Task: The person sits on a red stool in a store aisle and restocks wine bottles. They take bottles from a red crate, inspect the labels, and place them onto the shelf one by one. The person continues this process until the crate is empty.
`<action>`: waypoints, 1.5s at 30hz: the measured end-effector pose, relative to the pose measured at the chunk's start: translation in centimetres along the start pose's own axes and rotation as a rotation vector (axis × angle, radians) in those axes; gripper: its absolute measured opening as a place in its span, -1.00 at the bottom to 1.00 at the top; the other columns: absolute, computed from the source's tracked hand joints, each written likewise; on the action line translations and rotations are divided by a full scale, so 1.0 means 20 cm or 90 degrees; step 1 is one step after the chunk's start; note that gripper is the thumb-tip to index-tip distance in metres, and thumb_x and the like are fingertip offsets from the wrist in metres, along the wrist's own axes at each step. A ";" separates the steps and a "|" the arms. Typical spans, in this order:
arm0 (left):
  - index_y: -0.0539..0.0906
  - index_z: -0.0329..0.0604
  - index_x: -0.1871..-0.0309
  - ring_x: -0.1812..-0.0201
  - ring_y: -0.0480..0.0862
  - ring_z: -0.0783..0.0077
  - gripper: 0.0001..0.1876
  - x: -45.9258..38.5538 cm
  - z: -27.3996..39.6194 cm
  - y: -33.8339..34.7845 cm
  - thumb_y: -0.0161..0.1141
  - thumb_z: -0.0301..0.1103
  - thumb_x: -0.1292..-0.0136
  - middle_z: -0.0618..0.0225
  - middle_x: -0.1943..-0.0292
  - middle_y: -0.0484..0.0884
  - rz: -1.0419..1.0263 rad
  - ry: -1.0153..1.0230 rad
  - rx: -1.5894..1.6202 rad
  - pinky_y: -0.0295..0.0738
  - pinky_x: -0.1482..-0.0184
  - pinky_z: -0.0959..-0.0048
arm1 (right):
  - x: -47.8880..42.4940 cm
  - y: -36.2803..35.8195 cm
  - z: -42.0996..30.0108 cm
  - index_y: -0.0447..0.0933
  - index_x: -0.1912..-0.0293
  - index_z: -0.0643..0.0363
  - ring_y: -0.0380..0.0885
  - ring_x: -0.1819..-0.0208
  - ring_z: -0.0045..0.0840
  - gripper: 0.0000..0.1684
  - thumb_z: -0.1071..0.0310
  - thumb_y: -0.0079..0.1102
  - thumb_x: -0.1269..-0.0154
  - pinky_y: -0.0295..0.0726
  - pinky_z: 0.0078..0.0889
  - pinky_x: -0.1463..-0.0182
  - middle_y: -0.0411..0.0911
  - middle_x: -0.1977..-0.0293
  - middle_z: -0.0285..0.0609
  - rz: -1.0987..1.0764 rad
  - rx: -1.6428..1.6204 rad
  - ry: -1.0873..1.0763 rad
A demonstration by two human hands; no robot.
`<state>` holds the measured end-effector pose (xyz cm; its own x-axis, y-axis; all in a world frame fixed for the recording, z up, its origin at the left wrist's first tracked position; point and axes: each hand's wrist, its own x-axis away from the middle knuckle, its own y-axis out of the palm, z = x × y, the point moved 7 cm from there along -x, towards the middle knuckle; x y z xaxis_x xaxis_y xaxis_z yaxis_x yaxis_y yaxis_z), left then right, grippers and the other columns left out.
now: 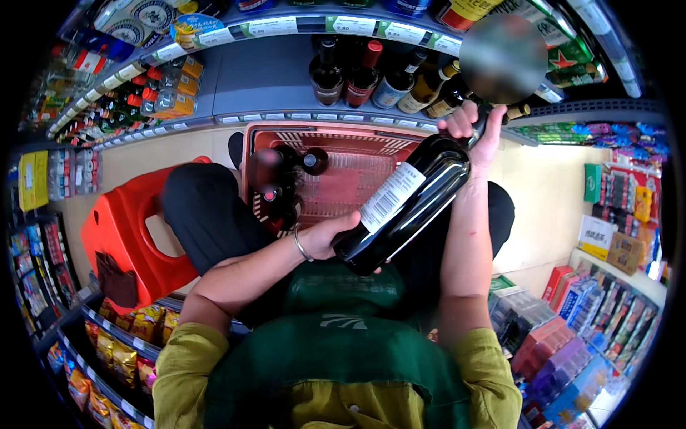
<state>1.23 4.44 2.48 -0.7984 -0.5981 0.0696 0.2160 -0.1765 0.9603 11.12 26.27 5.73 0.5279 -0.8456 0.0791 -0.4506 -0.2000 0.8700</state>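
Observation:
A dark glass wine bottle (429,185) lies slantwise between my hands, its white back label facing up. My left hand (332,236) grips its base, with the thumb near the label. Around the neck close the fingers of my right hand (477,128). Beneath the bottle is a pink plastic shopping basket (332,128) with several dark bottles, among them one at its upper middle (315,161), gathered toward its left side. Beyond the basket, several wine bottles stand in a row on the lower shelf (262,80), including a red-capped bottle (364,80). A blurred disc hides part of the shelf at upper right.
A red plastic stool (123,214) with a dark cloth (117,281) on it is at my left. Snack bags (124,364) fill racks behind it. Boxed goods (544,348) are stacked at lower right. Plastic bottles (171,102) stand at the shelf's left end.

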 end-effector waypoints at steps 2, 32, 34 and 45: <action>0.20 -0.26 -0.31 -0.18 0.42 0.33 -0.21 0.03 0.03 -0.12 0.18 0.08 -0.15 0.19 -0.17 0.42 0.174 0.030 -0.151 0.29 -0.21 0.33 | 0.00 -0.08 0.01 0.33 0.52 0.11 0.46 0.48 -0.27 -0.40 -0.22 -0.23 -0.33 0.50 -0.09 0.11 0.32 0.69 -0.20 0.044 0.094 0.015; 0.44 -0.14 -0.16 0.33 0.62 0.56 -0.26 0.07 0.00 -0.19 -0.13 0.35 -0.20 0.36 0.23 0.58 0.214 -0.059 -0.271 0.52 0.48 0.60 | 0.04 0.00 0.09 0.22 0.53 0.09 0.32 0.42 -0.45 -0.55 0.00 -0.18 -0.39 0.44 -0.26 0.17 0.25 0.60 -0.28 0.021 0.074 0.034; 0.27 -0.29 -0.29 -0.25 0.28 0.49 -0.35 0.05 -0.08 -0.23 -0.22 0.10 -0.38 0.30 -0.25 0.33 0.194 -0.066 -0.127 0.05 -0.32 0.48 | 0.04 0.03 0.08 0.23 0.53 0.08 0.31 0.38 -0.48 -0.55 0.00 -0.11 -0.37 0.45 -0.28 0.19 0.20 0.61 -0.33 -0.016 0.000 0.010; 0.54 -0.26 -0.07 0.00 0.51 0.53 -0.36 0.07 -0.01 -0.38 -0.18 0.19 -0.33 0.30 -0.01 0.57 0.438 0.078 -0.094 0.29 -0.12 0.59 | -0.02 0.05 0.08 0.26 0.50 0.09 0.22 0.75 -0.65 -0.49 -0.10 -0.24 -0.40 0.38 -0.49 0.43 0.25 0.77 -0.40 -0.082 0.055 0.047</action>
<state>-1.46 4.81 -4.74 -0.3864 -0.6941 0.6075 0.7285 0.1744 0.6625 9.37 25.59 5.83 0.6357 -0.7719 0.0081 -0.4342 -0.3489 0.8305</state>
